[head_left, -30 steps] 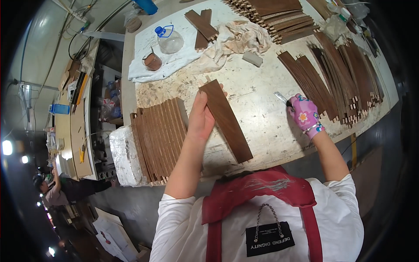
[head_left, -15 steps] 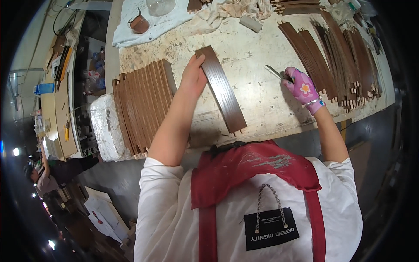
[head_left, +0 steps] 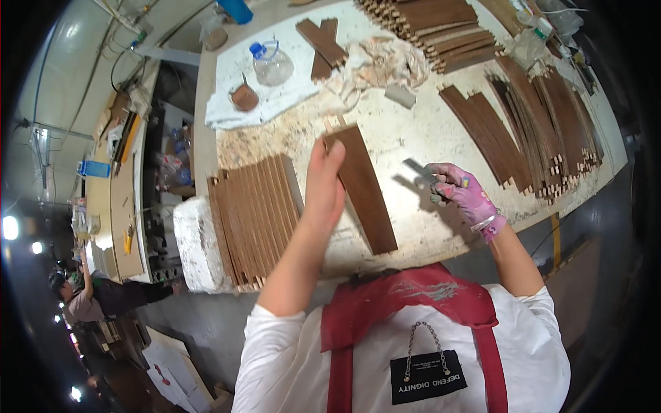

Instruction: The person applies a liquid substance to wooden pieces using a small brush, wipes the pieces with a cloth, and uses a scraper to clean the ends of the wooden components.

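My bare left hand (head_left: 326, 180) grips a flat brown wooden slat (head_left: 366, 196) along its left edge near the far end, thumb on top. Two pale pegs stick out of the slat's far end. The slat is held tilted over the pale worktable (head_left: 413, 237). To its right, my right hand (head_left: 465, 196), in a pink patterned glove, is closed around a putty knife (head_left: 418, 168). Its grey blade points left toward the slat without touching it; the glove hides most of the handle. Left of my left forearm lies a row of stacked brown slats (head_left: 251, 217).
More slats (head_left: 551, 131) with pegged ends are piled at the right, and another stack (head_left: 447, 34) sits at the far side. A crumpled rag (head_left: 379, 65), a grey block (head_left: 400, 96), a clear jug (head_left: 272, 65) and a brown lump (head_left: 244, 97) lie beyond. A person (head_left: 82, 296) works at far left.
The slat has been turned: its pegs now show at the far end rather than the near one, and its upper face looks duller. My right hand has brought the blade closer to it.
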The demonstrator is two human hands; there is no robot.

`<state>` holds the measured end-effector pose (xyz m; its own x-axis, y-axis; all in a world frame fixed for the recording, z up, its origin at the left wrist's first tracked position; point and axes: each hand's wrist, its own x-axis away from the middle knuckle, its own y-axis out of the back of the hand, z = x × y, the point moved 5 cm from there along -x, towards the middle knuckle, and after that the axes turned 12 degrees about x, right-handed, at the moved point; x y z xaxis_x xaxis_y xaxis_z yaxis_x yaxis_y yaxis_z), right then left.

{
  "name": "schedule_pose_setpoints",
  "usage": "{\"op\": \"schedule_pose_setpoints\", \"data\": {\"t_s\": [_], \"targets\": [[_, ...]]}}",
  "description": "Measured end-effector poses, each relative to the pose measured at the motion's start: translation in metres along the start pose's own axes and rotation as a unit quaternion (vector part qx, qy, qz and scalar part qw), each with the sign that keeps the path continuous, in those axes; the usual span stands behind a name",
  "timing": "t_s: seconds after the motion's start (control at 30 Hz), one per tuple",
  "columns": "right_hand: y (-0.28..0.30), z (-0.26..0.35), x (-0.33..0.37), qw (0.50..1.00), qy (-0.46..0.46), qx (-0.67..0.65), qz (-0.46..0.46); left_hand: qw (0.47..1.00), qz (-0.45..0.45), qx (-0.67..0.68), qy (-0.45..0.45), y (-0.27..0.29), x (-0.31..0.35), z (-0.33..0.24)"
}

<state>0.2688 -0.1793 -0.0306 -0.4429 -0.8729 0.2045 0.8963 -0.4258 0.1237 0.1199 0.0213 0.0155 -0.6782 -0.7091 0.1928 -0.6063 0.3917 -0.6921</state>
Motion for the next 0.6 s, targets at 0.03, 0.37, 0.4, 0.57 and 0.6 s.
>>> {"op": "schedule_pose_setpoints", "data": {"t_s": [0.03, 0.37, 0.4, 0.57, 0.6], "targets": [[0.005, 0.008, 0.001, 0.996, -0.034, -0.087, -0.001, 1.0, 0.009, -0.003, -0.009, -0.009, 0.013, -0.007], [-0.001, 0.079, -0.008, 0.972, 0.039, -0.229, 0.027, 0.968, 0.086, -0.129, -0.197, -0.047, 0.046, -0.043], [-0.003, 0.078, -0.009, 0.977, 0.035, -0.21, 0.025, 0.962, 0.07, -0.137, -0.228, -0.043, 0.046, -0.046], [0.01, 0.022, -0.045, 0.993, 0.021, 0.089, -0.075, 0.981, -0.035, 0.002, -0.19, -0.005, 0.015, -0.072], [0.015, 0.008, -0.056, 0.974, -0.001, 0.204, -0.101, 0.99, 0.029, 0.064, -0.125, 0.009, 0.004, -0.068]]}}
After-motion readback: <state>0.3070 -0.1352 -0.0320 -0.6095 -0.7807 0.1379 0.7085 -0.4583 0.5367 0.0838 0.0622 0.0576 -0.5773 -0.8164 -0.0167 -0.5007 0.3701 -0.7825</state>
